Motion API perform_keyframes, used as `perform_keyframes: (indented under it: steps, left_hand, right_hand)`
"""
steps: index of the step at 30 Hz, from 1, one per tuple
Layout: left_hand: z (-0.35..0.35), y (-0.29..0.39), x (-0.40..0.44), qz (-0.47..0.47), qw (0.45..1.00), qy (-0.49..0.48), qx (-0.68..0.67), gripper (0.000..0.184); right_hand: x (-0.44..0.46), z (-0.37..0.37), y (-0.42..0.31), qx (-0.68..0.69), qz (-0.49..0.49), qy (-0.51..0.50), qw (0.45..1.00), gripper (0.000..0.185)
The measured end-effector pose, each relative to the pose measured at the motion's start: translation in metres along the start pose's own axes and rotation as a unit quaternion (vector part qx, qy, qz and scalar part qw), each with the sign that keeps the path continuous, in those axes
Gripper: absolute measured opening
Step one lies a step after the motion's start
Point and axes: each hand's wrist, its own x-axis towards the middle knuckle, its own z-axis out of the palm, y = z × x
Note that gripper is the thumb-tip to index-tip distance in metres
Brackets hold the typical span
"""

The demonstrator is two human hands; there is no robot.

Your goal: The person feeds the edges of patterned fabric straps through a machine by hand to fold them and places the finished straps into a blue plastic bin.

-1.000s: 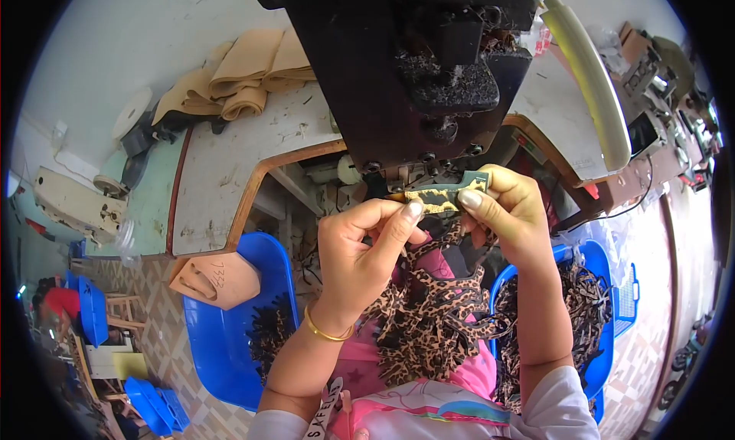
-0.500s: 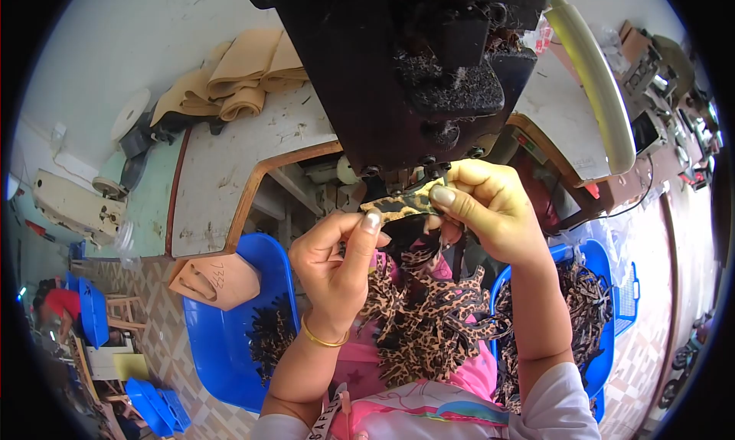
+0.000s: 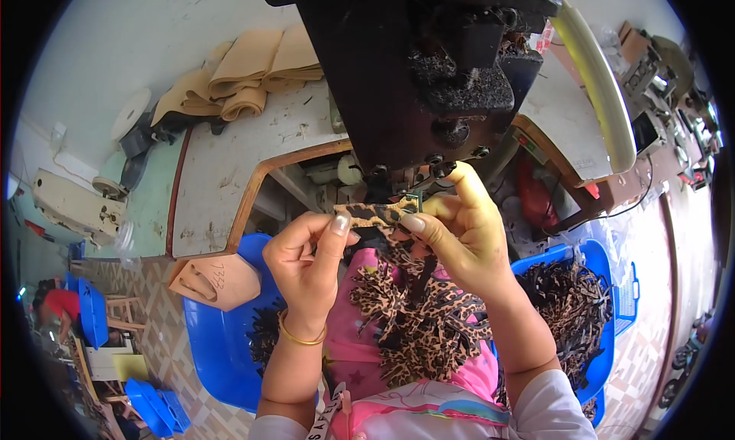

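Between my two hands a leopard-print strip [image 3: 375, 214] is stretched, just below the head of a black sewing machine [image 3: 429, 80]. My left hand [image 3: 310, 260] pinches its left end between thumb and fingers; a gold bangle circles that wrist. At the other end, my right hand [image 3: 467, 229] grips the strip with thumb on top, its index finger raised close to the machine's underside. Below hangs a bunch of leopard-print strips [image 3: 429, 317], lying over my lap. Whether the bunch is joined to the held strip is hard to make out.
A blue basin [image 3: 218, 348] with dark strips and a brown cardboard piece [image 3: 214, 275] stands at left. More strips [image 3: 566, 310] fill a blue basket at right. Tan folded sheets [image 3: 245, 68] lie on the worktable [image 3: 230, 157]. A person in red [image 3: 60, 306] is far left.
Both hands have moved left with the leopard-print strip, away from the machine's needle area. More of the strip now shows between the fingers. The camera view of the machine has shifted slightly.
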Motion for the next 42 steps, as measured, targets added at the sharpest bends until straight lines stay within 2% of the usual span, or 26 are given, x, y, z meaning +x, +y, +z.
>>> perform_keyframes:
  steps: [4, 8, 11, 14, 15, 17, 20, 21, 22, 25, 29, 31, 33, 37, 41, 42]
  left_hand:
    - [-0.003, -0.002, -0.008, -0.024, 0.999, -0.031, 0.002, 0.018]
    - [-0.006, -0.005, 0.004, 0.003, 0.999, -0.050, 0.010, 0.018]
    - [0.003, 0.001, 0.015, 0.023, 0.995, -0.095, 0.016, 0.016]
    - [0.010, 0.010, 0.020, -0.029, 0.985, -0.168, -0.002, 0.015]
    - [0.009, 0.005, 0.023, -0.018, 0.981, -0.191, 0.018, 0.015]
    - [0.011, 0.007, 0.023, -0.048, 0.980, -0.190, -0.015, 0.015]
    - [0.017, 0.008, 0.019, -0.050, 0.984, -0.171, -0.032, 0.014]
    - [0.019, 0.008, 0.016, -0.044, 0.985, -0.162, -0.032, 0.014]
    - [0.021, 0.008, 0.015, -0.040, 0.986, -0.159, -0.036, 0.015]
    - [0.028, 0.003, 0.011, -0.016, 0.989, -0.143, -0.038, 0.017]
    - [0.033, 0.003, 0.006, -0.053, 0.989, -0.123, -0.064, 0.019]
    - [0.035, 0.003, 0.005, -0.072, 0.989, -0.109, -0.073, 0.019]
    - [0.035, 0.002, 0.005, -0.064, 0.991, -0.100, -0.066, 0.020]
    - [0.038, 0.004, 0.003, -0.037, 0.996, -0.065, -0.050, 0.021]
    - [0.029, 0.012, 0.006, -0.018, 0.998, -0.061, -0.019, 0.021]
    - [0.026, 0.010, 0.008, -0.005, 0.998, -0.060, -0.012, 0.021]
  right_hand:
    - [0.002, -0.007, -0.009, -0.046, -0.002, -0.004, 0.999, 0.050]
    - [0.008, -0.015, -0.020, -0.071, -0.011, -0.025, 0.997, 0.044]
    - [0.012, -0.017, -0.026, -0.039, 0.003, -0.047, 0.998, 0.042]
    - [0.014, -0.018, -0.022, -0.063, -0.033, -0.079, 0.994, 0.049]
    - [0.015, -0.018, -0.022, -0.073, -0.053, -0.084, 0.992, 0.050]
    - [0.018, -0.016, -0.024, -0.098, -0.114, -0.083, 0.985, 0.050]
    - [0.021, -0.030, -0.039, -0.123, 0.019, -0.109, 0.986, 0.054]
    - [0.027, -0.042, -0.043, -0.243, -0.018, -0.137, 0.960, 0.044]
    - [0.029, -0.050, -0.041, -0.183, 0.023, -0.131, 0.974, 0.039]
    - [0.037, -0.066, -0.044, -0.018, 0.019, -0.163, 0.986, 0.035]
    - [0.056, -0.068, -0.046, -0.071, -0.009, -0.202, 0.977, 0.027]
    - [0.064, -0.066, -0.055, -0.085, 0.020, -0.221, 0.971, 0.025]
    - [0.071, -0.066, -0.049, -0.081, 0.002, -0.228, 0.970, 0.025]
    - [0.084, -0.072, -0.048, -0.143, -0.016, -0.271, 0.952, 0.027]
    - [0.093, -0.084, -0.064, -0.303, -0.024, -0.281, 0.910, 0.024]
    - [0.094, -0.083, -0.081, -0.308, 0.070, -0.295, 0.902, 0.021]
